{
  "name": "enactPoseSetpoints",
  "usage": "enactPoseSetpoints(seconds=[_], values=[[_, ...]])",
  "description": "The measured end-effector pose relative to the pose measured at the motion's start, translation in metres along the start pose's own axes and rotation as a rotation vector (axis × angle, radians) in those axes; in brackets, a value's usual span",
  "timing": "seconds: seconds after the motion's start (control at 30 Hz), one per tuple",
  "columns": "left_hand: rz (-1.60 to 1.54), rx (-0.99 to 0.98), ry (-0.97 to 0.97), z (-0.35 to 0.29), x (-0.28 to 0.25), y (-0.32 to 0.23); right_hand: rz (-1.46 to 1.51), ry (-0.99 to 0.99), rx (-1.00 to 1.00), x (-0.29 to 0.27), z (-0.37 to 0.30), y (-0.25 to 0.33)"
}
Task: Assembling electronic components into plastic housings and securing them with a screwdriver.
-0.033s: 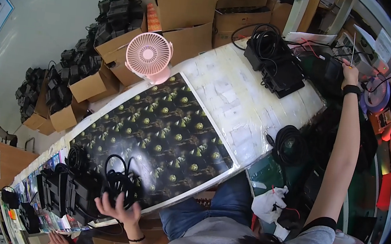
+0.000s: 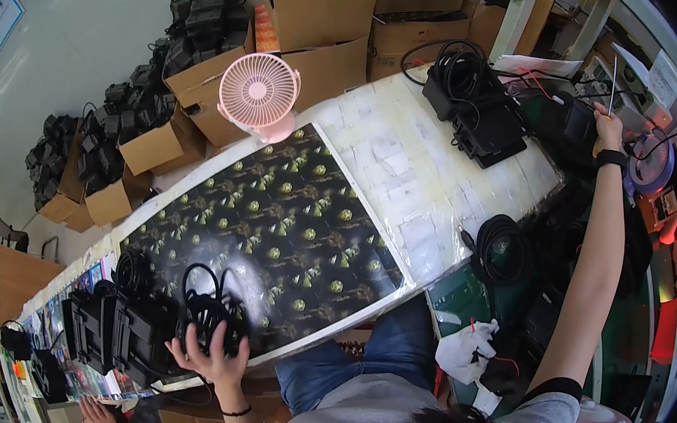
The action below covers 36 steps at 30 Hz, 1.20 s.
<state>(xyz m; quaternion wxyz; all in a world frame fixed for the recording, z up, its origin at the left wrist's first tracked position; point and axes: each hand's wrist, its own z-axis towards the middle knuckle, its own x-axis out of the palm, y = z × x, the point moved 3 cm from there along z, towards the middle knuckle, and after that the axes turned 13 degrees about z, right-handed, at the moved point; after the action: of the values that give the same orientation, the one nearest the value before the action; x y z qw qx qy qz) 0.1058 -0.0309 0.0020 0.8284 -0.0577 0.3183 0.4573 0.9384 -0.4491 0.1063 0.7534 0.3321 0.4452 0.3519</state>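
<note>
"Near the front edge of the table (image 2: 400,156), what did the left hand (image 2: 212,360) have hold of?"

"Nothing that I could see: its fingers were spread wide. The coiled black cable (image 2: 215,308) lay just beyond the fingertips, partly hidden by them; I couldn't tell whether they touched."

"And the right hand (image 2: 609,129)?"

"Its fingers were closed around the base of a thin pale rod (image 2: 612,86), which stood nearly upright, well apart from the coil."

"What lay around that coil?"

"Black boxes (image 2: 138,341) just to its left, a dark patterned mat (image 2: 293,236) stretching beyond it, and a pink fan (image 2: 258,92) by the mat's far edge."

"Had anything changed since the earlier view?"

"The left hand had been blurred and a little lower; now it reached farther up, over the cable's near side. The right hand and rod had hardly moved."
</note>
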Motion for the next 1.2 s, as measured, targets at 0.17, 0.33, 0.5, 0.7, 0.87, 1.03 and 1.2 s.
enactPoseSetpoints(seconds=[0.17,0.33,0.5,0.7,0.87,1.03,1.2], values=[[0.283,0.005,0.178,0.014,0.013,0.025,0.158,0.074,-0.248,-0.024,-0.029,0.041],[0.481,-0.021,0.145,0.026,0.047,0.059,0.512,0.251,-0.424,-0.065,-0.074,0.110],[0.489,-0.044,0.172,0.028,0.052,0.074,0.422,0.440,-0.477,-0.060,-0.199,0.223],[0.459,-0.079,0.219,0.032,0.049,0.076,0.690,1.024,-0.476,0.014,-0.389,0.305],[0.116,-0.183,0.197,0.029,0.018,0.062,0.552,1.596,-0.833,0.087,-0.514,0.328],[-0.523,-0.156,0.122,0.028,-0.010,0.017,0.533,1.773,-0.615,0.125,-0.556,0.306],[-0.845,-0.341,0.328,0.059,0.002,-0.009,0.645,1.689,-0.325,0.147,-0.534,0.300]])
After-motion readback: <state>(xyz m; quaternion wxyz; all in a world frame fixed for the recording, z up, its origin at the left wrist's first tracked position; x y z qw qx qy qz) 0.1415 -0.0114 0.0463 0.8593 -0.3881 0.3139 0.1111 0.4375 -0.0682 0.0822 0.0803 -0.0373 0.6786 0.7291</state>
